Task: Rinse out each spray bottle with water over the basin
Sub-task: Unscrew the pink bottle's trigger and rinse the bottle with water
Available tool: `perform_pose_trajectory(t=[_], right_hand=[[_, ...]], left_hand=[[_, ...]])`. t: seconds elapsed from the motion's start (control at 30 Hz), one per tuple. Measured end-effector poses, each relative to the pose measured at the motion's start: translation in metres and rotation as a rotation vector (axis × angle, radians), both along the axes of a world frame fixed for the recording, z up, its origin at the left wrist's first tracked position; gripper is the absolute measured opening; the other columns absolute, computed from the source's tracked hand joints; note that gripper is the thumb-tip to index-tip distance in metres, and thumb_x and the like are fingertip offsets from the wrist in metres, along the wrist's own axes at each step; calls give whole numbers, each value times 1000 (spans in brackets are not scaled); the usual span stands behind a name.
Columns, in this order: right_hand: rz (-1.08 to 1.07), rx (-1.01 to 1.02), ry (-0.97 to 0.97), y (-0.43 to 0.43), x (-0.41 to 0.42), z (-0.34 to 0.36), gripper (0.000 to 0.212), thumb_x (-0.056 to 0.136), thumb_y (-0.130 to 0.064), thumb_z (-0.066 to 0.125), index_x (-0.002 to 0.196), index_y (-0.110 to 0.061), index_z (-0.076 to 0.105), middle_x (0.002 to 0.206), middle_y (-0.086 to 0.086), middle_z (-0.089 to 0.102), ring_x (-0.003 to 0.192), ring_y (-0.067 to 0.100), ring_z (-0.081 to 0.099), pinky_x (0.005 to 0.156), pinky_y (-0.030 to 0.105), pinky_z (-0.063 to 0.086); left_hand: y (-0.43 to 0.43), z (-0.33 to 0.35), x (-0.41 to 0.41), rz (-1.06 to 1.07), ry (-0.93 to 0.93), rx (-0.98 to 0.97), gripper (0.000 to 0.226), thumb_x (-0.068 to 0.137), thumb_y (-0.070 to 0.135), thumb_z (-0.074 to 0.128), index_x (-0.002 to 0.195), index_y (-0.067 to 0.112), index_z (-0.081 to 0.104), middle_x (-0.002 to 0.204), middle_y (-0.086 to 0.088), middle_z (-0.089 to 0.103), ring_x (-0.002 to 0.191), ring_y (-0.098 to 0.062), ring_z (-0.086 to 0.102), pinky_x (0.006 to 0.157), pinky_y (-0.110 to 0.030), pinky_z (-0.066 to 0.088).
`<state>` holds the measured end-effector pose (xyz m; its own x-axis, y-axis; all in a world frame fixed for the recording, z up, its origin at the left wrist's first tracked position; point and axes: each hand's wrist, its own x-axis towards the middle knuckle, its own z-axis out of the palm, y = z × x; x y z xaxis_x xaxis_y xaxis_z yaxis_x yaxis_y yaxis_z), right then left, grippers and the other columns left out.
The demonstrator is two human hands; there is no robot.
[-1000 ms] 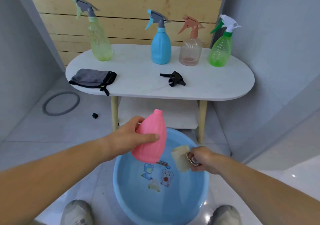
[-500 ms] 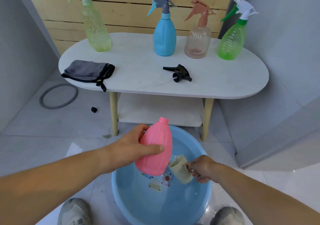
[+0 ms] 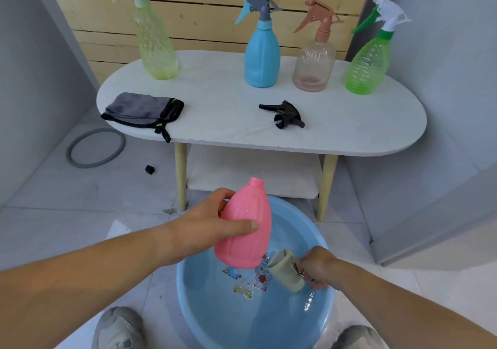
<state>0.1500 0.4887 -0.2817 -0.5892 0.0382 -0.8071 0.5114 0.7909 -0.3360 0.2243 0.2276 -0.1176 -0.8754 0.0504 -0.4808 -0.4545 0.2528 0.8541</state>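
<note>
The left hand [image 3: 204, 230] grips the pink bottle [image 3: 244, 230] round its belly, thumb across the near face, fingers wrapped behind. The bottle is capless and leans with its open neck toward the top of the frame. Its base hangs over the basin [image 3: 231, 321], but the neck sits above the far rim, toward the table legs. The right hand [image 3: 316, 266] pinches the handle of a cup [image 3: 286, 272], which lies tilted low inside the basin, just right of the bottle's base. I cannot tell whether the cup holds water.

The risks, as I judge them:
- The neck is narrow and the cup's mouth wide, so a fast pour would run down the outside.
- With the neck over the rim, overflow would land on the tiled floor by the shoes rather than in the basin.
- A wet, smooth bottle held in one hand could slip when shaken or upended.

The black spray head [image 3: 285, 114] lies on the table [image 3: 349, 138] at frame centre. Four capped bottles stand along the back edge — yellow [image 3: 156, 50], blue [image 3: 262, 55], clear [image 3: 314, 66] and green [image 3: 368, 66].
</note>
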Motion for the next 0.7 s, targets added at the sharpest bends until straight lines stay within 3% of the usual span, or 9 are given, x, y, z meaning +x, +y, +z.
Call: perform_pose_trajectory(t=[0.17, 0.3, 0.47, 0.57, 0.63, 0.7], right_hand=[[23, -38, 5, 0, 4, 2, 24, 89, -25, 61, 70, -10, 60, 67, 9, 61, 61, 25, 53, 59, 27, 51], [1, -197, 31, 1, 6, 11, 29, 92, -24, 62, 65, -11, 58, 64, 7, 55, 57, 22, 44, 61, 28, 42], [-5, -417, 136, -7, 10, 48, 32, 98, -24, 61, 69, -11, 55, 64, 4, 53, 58, 16, 48, 59, 24, 46], [20, -509, 218, -10, 9, 85, 27, 99, -20, 59, 75, -7, 61, 74, 10, 60, 69, 20, 54, 69, 27, 51], [28, -547, 276, -12, 8, 113, 26, 100, -17, 56, 78, -5, 64, 78, 12, 64, 73, 21, 59, 73, 28, 55], [46, -580, 344, -12, 8, 144, 27, 100, -15, 54, 80, -3, 66, 79, 11, 67, 74, 18, 63, 78, 30, 57]], left_hand=[[-4, 2, -1, 16, 17, 15, 91, 49, 57, 86, 130, 32, 51, 129, 4, 64, 116, -16, 66, 98, -41, 60], [-8, 7, -3, 25, 47, -8, 95, 48, 56, 88, 132, 35, 49, 129, 5, 63, 118, -17, 65, 98, -42, 60], [-14, 22, -7, 16, 100, -48, 70, 71, 34, 94, 128, 33, 53, 124, 5, 67, 115, -16, 66, 96, -38, 59], [-21, 32, -7, 0, 142, -105, 75, 71, 33, 94, 132, 31, 52, 124, 5, 65, 114, -16, 65, 94, -38, 60], [-25, 38, -6, -28, 169, -139, 72, 77, 25, 91, 135, 30, 49, 122, 5, 64, 111, -15, 65, 89, -34, 61], [-29, 48, -3, -67, 196, -180, 70, 80, 21, 87, 137, 30, 47, 119, 6, 63, 104, -10, 65, 72, -20, 59]])
